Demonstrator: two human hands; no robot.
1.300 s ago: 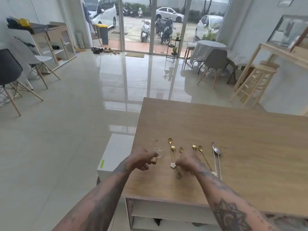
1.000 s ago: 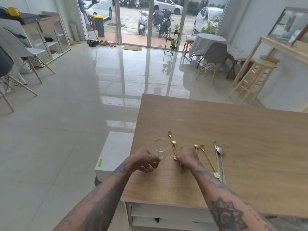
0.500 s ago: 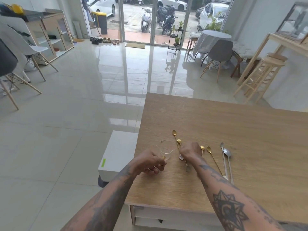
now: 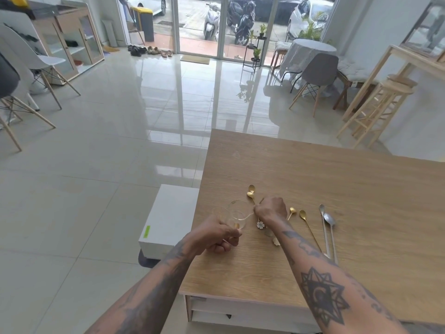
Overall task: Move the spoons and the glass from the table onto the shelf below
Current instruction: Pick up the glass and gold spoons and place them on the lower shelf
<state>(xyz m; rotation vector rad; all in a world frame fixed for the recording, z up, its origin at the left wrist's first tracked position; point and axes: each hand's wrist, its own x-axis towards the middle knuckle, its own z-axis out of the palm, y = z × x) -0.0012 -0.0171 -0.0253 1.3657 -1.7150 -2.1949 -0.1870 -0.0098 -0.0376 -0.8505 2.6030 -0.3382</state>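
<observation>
A clear glass [image 4: 237, 214] is tilted above the wooden table [image 4: 337, 189] near its left edge, held at its base by my left hand [image 4: 218, 235]. My right hand [image 4: 269, 209] is closed around the handles of two gold spoons [image 4: 251, 192], whose bowls stick out beyond the fist beside the glass rim. A flower-shaped handle end [image 4: 260, 224] shows below the fist. Two more gold spoons [image 4: 302, 214] and two silver spoons [image 4: 328, 220] lie on the table to the right. A white shelf unit [image 4: 240, 307] sits under the table's front edge.
A white box [image 4: 168, 218] stands on the tiled floor just left of the table. Chairs stand at the far left, wooden stools [image 4: 375, 109] and a covered round table at the far right. Glass doors are at the back.
My left hand has lifted and tilted the glass off the table. My right hand has gathered two gold spoons and moved them toward the glass rim.
</observation>
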